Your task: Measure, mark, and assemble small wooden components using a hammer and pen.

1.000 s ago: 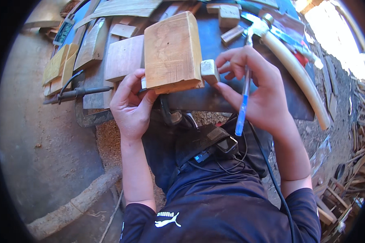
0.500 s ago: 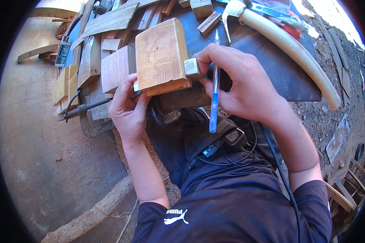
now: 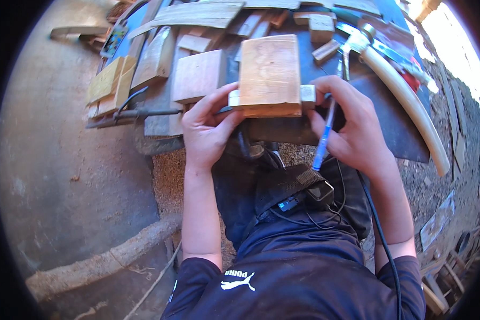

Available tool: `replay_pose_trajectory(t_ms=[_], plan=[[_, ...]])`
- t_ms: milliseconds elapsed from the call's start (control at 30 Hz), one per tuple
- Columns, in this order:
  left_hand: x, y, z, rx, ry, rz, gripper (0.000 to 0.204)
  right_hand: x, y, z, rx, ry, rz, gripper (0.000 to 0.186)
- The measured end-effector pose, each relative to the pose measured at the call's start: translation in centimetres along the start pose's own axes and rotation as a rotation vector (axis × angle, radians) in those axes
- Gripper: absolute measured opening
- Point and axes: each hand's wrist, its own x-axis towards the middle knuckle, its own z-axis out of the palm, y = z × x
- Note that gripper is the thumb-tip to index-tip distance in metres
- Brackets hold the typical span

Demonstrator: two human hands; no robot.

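Note:
A tan wooden block point(image 3: 269, 72) with a flat face is up in front of me, between my hands. Pale square ends of a wooden piece stick out on both of its sides, a left end point(image 3: 233, 98) and a right end point(image 3: 308, 96). Whether one stick runs through the block or behind it, I cannot tell. My left hand point(image 3: 207, 120) pinches the left end with thumb and fingers. Closed at the right end, my right hand point(image 3: 354, 120) also keeps a clear and blue pen point(image 3: 323, 144) slanting down across its palm.
A claw hammer point(image 3: 405, 98) with a pale curved handle lies right on the dark worktop point(image 3: 381, 117). Farther left stand a pinkish wood block point(image 3: 198, 76), yellowish blocks point(image 3: 105, 80) and a long pale board point(image 3: 197, 14). A clamp point(image 3: 138, 113) juts from the bench's near left edge.
Both hands and the block shift right in view, and the bench things shift right too. The block now sits more level, with the right end lower than before. The pen remains in my right hand.

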Motion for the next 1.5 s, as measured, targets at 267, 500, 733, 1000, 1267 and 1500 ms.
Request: replay_pose_trajectory(t_ms=[267, 500, 733, 1000, 1267, 1500], plan=[[0.3, -0.1, -0.5, -0.075, -0.012, -0.060, 0.048, 0.5, 0.5, 0.6, -0.029, 0.005, -0.074, 0.025], [0.3, -0.6, 0.0, 0.008, -0.062, -0.004, 0.041, -0.2, -0.2, 0.2, -0.119, 0.029, -0.044, 0.019], [0.0, -0.8, 0.3, -0.033, 0.057, 0.105, 0.036, -0.1, -0.4, 0.5, -0.125, 0.023, -0.034, 0.017], [-0.2, -1.5, 0.5, -0.143, 0.122, 0.108, 0.025, -0.2, -0.3, 0.4, -0.134, 0.015, -0.035, 0.022], [-0.5, -1.4, 0.7, -0.148, 0.131, 0.153, 0.022, -0.3, -0.3, 0.4, -0.132, 0.002, -0.029, 0.023], [-0.6, -0.9, 1.0, -0.252, 0.136, 0.050, 0.023, -0.3, -0.3, 0.4, -0.148, -0.001, -0.021, 0.021]])
